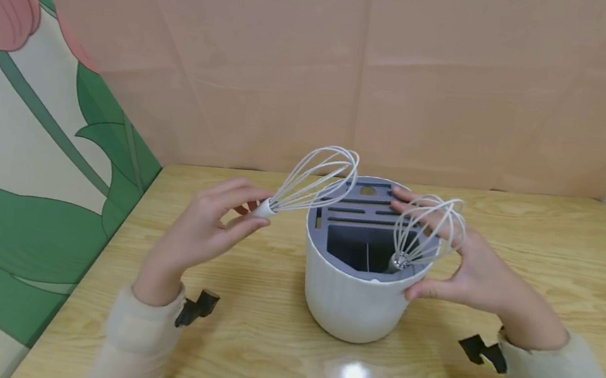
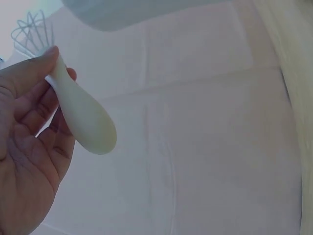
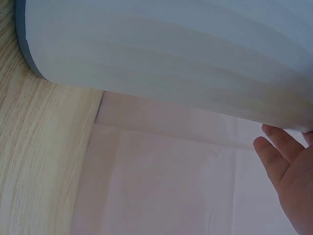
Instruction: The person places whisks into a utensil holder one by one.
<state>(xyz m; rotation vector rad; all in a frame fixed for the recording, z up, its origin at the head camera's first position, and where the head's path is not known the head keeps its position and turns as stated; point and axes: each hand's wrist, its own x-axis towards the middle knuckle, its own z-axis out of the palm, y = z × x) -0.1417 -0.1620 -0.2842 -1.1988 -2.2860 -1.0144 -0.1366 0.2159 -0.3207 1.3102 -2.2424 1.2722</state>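
Observation:
Between thumb and fingers my left hand (image 1: 209,221) pinches a white whisk (image 1: 315,181) at the neck, just below the wires. Its wire loops point right, over the left rim of a white utensil holder (image 1: 351,304). The left wrist view shows the rounded pale handle (image 2: 88,120) sticking out past the fingers. My right hand (image 1: 476,269) holds the holder at its right side, thumb at the front and fingers toward the back of the rim. A second whisk (image 1: 430,228) stands in the holder's open compartment, wires up, its handle mostly hidden.
The holder's grey insert (image 1: 359,199) has several slots at the back and a large compartment in front. All of it stands on a wood-grain table (image 1: 247,348) against a pinkish covered wall (image 1: 295,73). A painted tulip panel (image 1: 23,178) stands on the left.

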